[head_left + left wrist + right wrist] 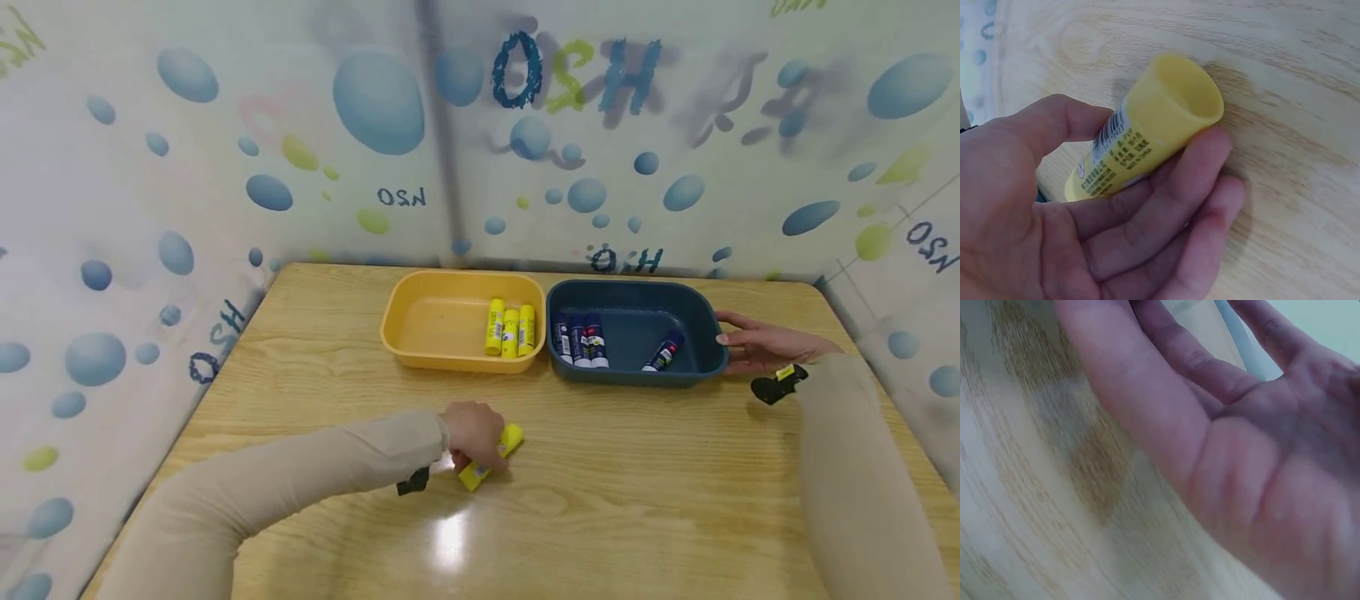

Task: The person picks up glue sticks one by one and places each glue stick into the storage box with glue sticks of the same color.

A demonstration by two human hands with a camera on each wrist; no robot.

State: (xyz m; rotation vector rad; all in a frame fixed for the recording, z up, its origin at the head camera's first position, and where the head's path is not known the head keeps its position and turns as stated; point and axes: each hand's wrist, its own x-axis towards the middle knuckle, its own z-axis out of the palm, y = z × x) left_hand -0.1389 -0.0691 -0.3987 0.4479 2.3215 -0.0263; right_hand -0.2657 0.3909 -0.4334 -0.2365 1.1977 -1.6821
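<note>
Between the thumb and fingers of my left hand (476,433) is a yellow glue stick (1147,128), pinched near the middle of the table. In the left wrist view its hollow end faces up to the right, and a barcode label shows on its side. My right hand (768,343) is at the right end of a dark blue bin (637,377), its extended fingers at the bin's outer wall. The right wrist view shows the right palm (1310,444) with nothing in it; the fingertips are cut off there.
A yellow-orange bin (435,317) holds three yellow glue sticks (510,332) at its right end. It stands left of the dark blue bin, which holds several dark blue glue sticks (579,340). Patterned curtains (525,167) hang behind the wooden table (637,492) and at its sides.
</note>
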